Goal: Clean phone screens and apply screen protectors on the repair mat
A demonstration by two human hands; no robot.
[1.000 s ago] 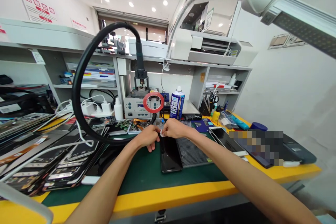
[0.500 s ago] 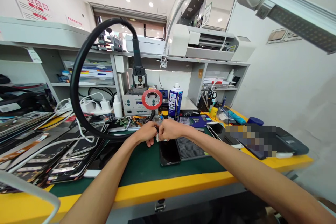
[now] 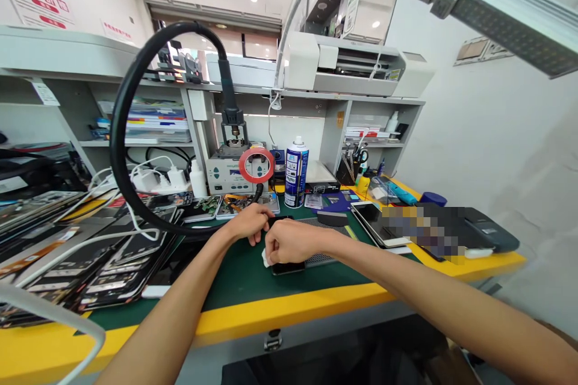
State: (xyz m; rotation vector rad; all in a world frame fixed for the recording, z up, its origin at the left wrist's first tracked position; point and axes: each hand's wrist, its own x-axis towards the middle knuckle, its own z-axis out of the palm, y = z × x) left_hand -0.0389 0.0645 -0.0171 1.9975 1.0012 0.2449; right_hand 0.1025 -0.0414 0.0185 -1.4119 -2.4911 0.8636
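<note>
A black smartphone (image 3: 289,268) lies flat on the green mat (image 3: 239,277), partly hidden under my hands. My right hand (image 3: 295,242) is closed over it, pinching a crumpled white wipe (image 3: 265,258) that shows at the phone's left edge. Bent fingers of my left hand (image 3: 250,222) rest against the phone's upper left edge, partly covered by the right hand. Just right of the phone is a dark perforated panel (image 3: 321,260), with a dark flat piece (image 3: 333,218) at its far end.
Stacked phone screens (image 3: 117,258) crowd the left, below a looped black hose (image 3: 118,132). A blue spray can (image 3: 297,174) and a red tape ring (image 3: 256,165) stand behind my hands. A white-framed tablet (image 3: 379,225) lies right; a lamp (image 3: 506,18) hangs above.
My right hand has moved toward me along the phone with the wipe, from its far end to nearer its near end. My left hand stays by the far left edge. The view has shifted slightly.
</note>
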